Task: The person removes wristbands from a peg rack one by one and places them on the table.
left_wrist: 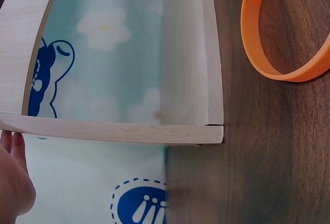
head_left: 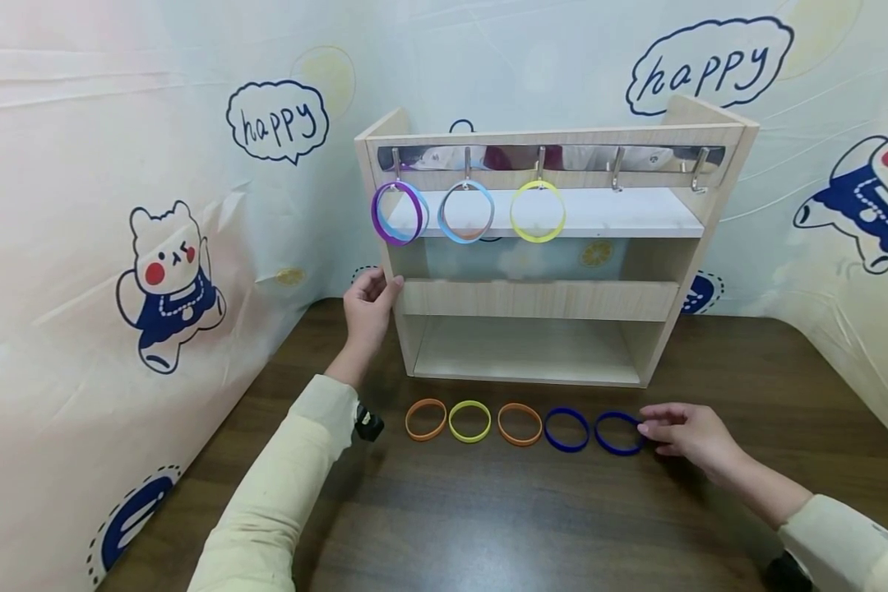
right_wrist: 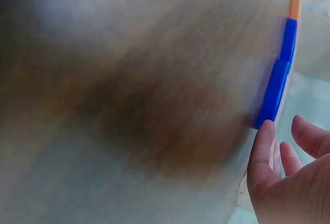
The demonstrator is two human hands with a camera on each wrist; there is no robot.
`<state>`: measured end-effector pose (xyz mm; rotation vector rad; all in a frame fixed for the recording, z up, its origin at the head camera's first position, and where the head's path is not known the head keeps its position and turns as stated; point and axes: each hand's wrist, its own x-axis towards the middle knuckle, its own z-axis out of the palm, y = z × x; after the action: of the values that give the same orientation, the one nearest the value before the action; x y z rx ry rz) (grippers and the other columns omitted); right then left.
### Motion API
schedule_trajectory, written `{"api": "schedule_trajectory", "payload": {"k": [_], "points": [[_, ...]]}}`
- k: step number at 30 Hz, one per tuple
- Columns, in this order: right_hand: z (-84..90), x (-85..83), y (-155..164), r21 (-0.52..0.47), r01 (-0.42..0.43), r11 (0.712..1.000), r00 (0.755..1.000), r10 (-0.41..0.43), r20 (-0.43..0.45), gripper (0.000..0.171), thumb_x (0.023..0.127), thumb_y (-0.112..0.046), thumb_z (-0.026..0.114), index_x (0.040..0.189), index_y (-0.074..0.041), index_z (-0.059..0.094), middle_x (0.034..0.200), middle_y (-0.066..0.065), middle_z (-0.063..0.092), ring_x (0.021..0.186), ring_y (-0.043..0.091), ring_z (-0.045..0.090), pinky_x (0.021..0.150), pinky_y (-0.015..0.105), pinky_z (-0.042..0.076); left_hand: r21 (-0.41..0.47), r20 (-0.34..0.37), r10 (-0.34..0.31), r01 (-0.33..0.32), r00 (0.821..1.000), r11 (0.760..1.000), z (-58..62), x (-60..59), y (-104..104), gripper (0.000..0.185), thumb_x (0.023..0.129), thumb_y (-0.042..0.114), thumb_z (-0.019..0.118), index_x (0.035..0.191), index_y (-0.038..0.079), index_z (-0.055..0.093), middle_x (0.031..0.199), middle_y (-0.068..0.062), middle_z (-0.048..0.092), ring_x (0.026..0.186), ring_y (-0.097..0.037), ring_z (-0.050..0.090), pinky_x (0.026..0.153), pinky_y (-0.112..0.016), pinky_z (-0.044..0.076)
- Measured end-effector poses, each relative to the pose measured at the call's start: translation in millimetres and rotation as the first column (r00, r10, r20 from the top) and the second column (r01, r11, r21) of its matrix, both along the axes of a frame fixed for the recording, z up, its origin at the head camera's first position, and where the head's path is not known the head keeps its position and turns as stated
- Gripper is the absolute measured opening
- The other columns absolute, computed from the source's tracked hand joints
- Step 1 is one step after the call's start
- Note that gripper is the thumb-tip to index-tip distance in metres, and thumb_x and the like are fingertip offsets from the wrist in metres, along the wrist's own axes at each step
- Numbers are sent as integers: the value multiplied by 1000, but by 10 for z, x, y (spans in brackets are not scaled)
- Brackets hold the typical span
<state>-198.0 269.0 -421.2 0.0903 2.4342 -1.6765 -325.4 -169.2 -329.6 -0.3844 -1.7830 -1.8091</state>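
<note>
Fingertips of the right hand (head_left: 688, 434), loosely spread and gripping nothing, touched the rightmost blue band (head_left: 618, 433) lying flat just to its left, while the left hand (head_left: 368, 308) steadied the wooden rack (head_left: 536, 300).

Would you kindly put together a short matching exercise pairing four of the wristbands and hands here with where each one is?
Things:
1. purple band
2. yellow-green band
3. left hand
4. right hand

Places:
A. at the rightmost blue band on the table
B. third hook from the left
C. leftmost hook
D. on the left side of the wooden rack

Pairs: 1-C, 2-B, 3-D, 4-A
</note>
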Motion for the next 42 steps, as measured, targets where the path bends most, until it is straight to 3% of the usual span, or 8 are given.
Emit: {"api": "schedule_trajectory", "payload": {"k": [6,10,14,22,29,36,42], "points": [[110,-21,32,37,5,999,998,-3,-64,52,78,-25,67,118,5,50,109,18,56,90,27,58,70,35,50,-3,3,3,-3,1000,1000,-4,0,6,27,80,16,65,101,-1,60,100,-16,59,86,-20,57,74,-27,48],[210,-60,15,32,2,999,994,1,-111,56,78,-30,66,119,4,49,111,19,55,92,26,58,71,33,50,7,0,7,-7,1000,1000,-3,0,11,26,80,14,65,100,-1,61,100,-19,58,85,-19,57,73,-26,48],[292,-100,-34,-10,0,1000,986,-2,-165,57,78,-30,66,120,3,48,110,18,56,90,18,60,73,34,49,10,-9,1,-1,1000,1000,-6,-5,15,25,80,13,65,100,-2,60,102,-27,55,84,-19,57,72,-25,48],[532,-149,-192,-115,-10,993,963,-22,-269,45,79,-24,65,117,-2,53,98,3,61,85,17,61,71,32,49,-5,2,3,-3,1000,1000,5,-2,24,26,80,15,65,100,-1,61,97,-11,60,85,-21,57,74,-27,48],[815,-223,-342,-295,-13,955,943,-86,-320,41,78,-15,67,114,0,55,95,3,62,85,14,61,71,31,49,11,12,21,-21,1000,1000,13,23,17,33,80,14,65,102,-8,58,100,-21,59,84,-19,57,73,-26,48],[1024,-278,-477,-387,-46,921,927,-105,-360,49,77,-12,68,117,9,48,93,6,61,83,14,62,70,31,50,2,13,17,-17,1000,1000,7,33,10,33,81,15,64,103,-7,58,100,-18,59,84,-19,57,74,-26,48],[1196,-304,-576,-407,-52,912,920,-114,-374,50,76,-14,69,117,7,49,101,14,58,83,16,61,70,31,50,10,-3,9,-9,1000,1000,9,16,18,25,80,14,65,98,-2,61,95,-13,61,83,-18,57,72,-26,48]]}}
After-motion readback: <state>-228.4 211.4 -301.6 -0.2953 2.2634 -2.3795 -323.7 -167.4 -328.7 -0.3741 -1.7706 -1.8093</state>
